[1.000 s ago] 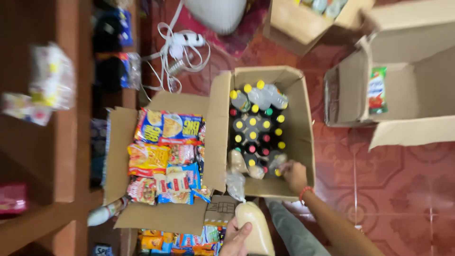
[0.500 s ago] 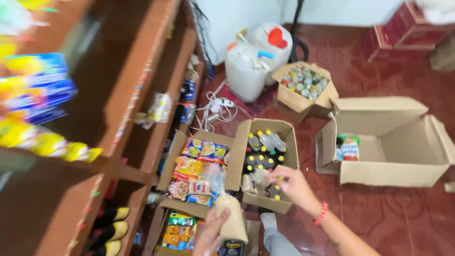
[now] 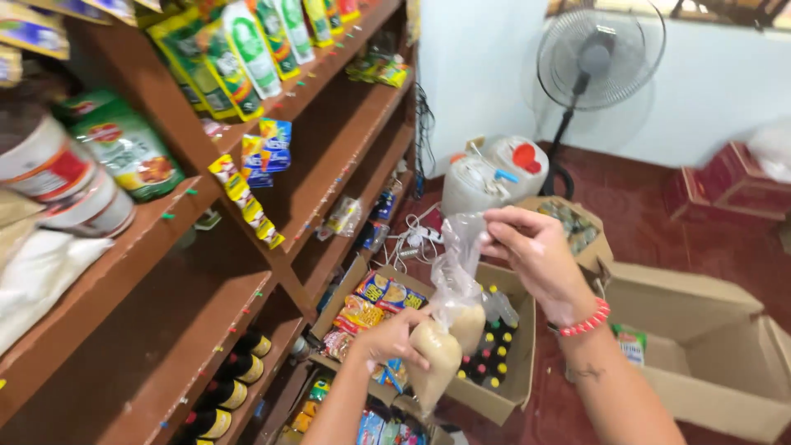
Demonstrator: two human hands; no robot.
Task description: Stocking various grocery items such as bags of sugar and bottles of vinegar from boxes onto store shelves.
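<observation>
Pinched between my right hand's (image 3: 534, 257) fingertips is the twisted top of a clear plastic bag of pale tan grains (image 3: 445, 346), while my left hand (image 3: 394, 339) closes around its filled lower bulge from the side. Bag hangs upright in the air directly above the open cardboard box of dark yellow-capped bottles (image 3: 494, 363), with the box of colourful snack packets (image 3: 375, 306) just left of that box. Brown wooden shelves (image 3: 247, 272) stand further left of it, a white plastic jug (image 3: 494, 173) beyond.
</observation>
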